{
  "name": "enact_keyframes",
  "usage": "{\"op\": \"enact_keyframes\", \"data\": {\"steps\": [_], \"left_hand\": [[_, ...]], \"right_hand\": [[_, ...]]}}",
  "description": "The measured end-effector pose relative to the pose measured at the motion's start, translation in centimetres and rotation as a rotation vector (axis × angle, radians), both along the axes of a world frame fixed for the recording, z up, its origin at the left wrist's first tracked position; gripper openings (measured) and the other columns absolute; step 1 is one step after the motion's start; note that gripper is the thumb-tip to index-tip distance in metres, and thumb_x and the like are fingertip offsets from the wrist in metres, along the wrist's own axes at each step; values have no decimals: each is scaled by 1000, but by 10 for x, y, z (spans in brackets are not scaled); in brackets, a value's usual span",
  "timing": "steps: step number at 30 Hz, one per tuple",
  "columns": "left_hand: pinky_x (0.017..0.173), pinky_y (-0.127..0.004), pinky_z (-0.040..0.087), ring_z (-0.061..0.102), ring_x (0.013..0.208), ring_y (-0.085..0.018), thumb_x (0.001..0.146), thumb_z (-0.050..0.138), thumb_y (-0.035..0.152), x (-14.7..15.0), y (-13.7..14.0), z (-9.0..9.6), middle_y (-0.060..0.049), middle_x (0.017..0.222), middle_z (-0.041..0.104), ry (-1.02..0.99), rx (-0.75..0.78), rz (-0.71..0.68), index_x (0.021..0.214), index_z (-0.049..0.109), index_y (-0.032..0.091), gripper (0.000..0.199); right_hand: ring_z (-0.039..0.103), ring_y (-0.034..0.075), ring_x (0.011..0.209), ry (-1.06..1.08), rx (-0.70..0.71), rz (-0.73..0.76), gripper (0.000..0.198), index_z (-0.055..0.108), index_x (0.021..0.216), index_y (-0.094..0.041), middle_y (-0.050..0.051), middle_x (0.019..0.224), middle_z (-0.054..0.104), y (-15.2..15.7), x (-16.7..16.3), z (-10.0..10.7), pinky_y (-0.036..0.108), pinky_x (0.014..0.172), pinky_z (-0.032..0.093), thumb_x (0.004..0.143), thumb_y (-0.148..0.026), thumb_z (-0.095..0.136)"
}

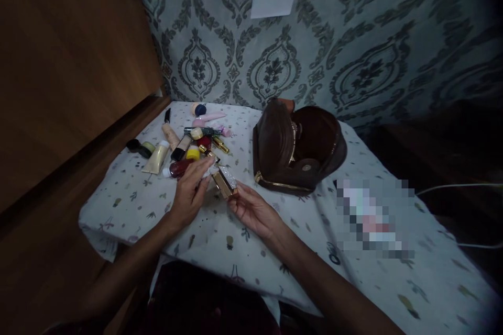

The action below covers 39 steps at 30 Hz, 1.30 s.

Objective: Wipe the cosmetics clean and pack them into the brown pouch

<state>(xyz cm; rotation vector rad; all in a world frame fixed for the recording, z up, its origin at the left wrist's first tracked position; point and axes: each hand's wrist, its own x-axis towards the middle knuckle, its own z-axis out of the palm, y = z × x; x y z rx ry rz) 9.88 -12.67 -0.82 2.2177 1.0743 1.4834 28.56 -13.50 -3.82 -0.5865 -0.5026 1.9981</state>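
My right hand (253,211) pinches the lower end of a gold, box-shaped cosmetic item (223,184) over the near side of the table. A clear, glittery part shows along its right side. Close against its upper left end is my left hand (190,191), thumb and fingers brought together around something whitish that I cannot make out. Just beyond the left hand lie a dark red bottle (179,168) with a white cap, a yellow-lidded jar (193,153) and a beige tube (156,158).
A brown handbag (275,146) stands unzipped at the back right. More cosmetics, including a pink tube (212,116), are heaped at the back left. The table wears a printed white cloth (157,230). A pixelated object (373,220) lies at right; a wooden cabinet (74,52) rises at left.
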Motion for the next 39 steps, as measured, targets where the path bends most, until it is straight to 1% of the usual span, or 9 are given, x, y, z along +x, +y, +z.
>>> {"op": "enact_keyframes", "data": {"steps": [8,12,17,20,23,26,30,34,39], "left_hand": [[115,-49,37,47,136,-22,100,43,17,1,-3,-2,-9,144,55,79,65,5,144,47,29,46],[115,-52,37,42,140,-24,99,43,14,6,-10,-7,-9,148,50,124,124,-43,148,41,28,51],[115,-50,39,42,140,-25,97,50,17,13,-18,-15,-11,148,49,136,98,-82,151,34,26,57],[112,-48,43,49,135,-24,96,55,20,12,-17,-15,-11,144,53,74,51,-72,148,40,28,54],[107,-45,46,55,128,-23,96,55,18,9,-14,-14,-11,137,58,6,14,-59,140,50,28,45],[104,-44,48,56,126,-23,97,53,17,6,-13,-14,-10,135,59,-38,-18,-47,136,55,28,40],[103,-43,49,57,123,-22,97,53,19,4,-13,-17,-9,132,60,-64,-32,-36,134,56,28,38],[101,-42,50,59,119,-21,98,52,21,3,-10,-17,-8,126,63,-99,-29,-32,132,58,28,35],[99,-41,51,61,114,-21,99,51,25,1,-8,-14,-8,121,66,-135,-89,-2,128,61,25,31]], "right_hand": [[70,8,74,24,-15,-25,14,70,95,-17,2,90,74,1,-2,-2,14,70,59,82,-13,74],[72,10,78,62,-24,-44,18,69,95,-17,3,89,75,2,-2,-4,16,74,60,80,-12,76],[73,11,78,70,-16,-55,45,63,113,-26,-2,84,75,3,3,-3,17,70,59,74,-15,83],[73,12,74,21,14,-2,65,53,129,-33,-1,91,76,1,4,-1,18,65,58,73,-18,83],[73,12,71,-33,55,21,74,47,133,-36,-2,94,76,0,3,2,18,61,56,71,-20,85],[73,12,71,-34,78,-6,66,53,124,-35,-4,94,75,0,1,4,20,63,57,69,-27,87],[72,14,78,-16,63,-27,42,59,112,-30,-2,103,74,2,0,4,26,68,58,77,-41,80],[70,15,82,-37,64,-48,28,61,103,-26,-1,99,74,4,3,0,26,69,58,81,-32,77],[70,13,74,-58,84,-35,27,65,96,-25,-2,89,74,3,4,-2,24,65,57,75,-28,82]]}}
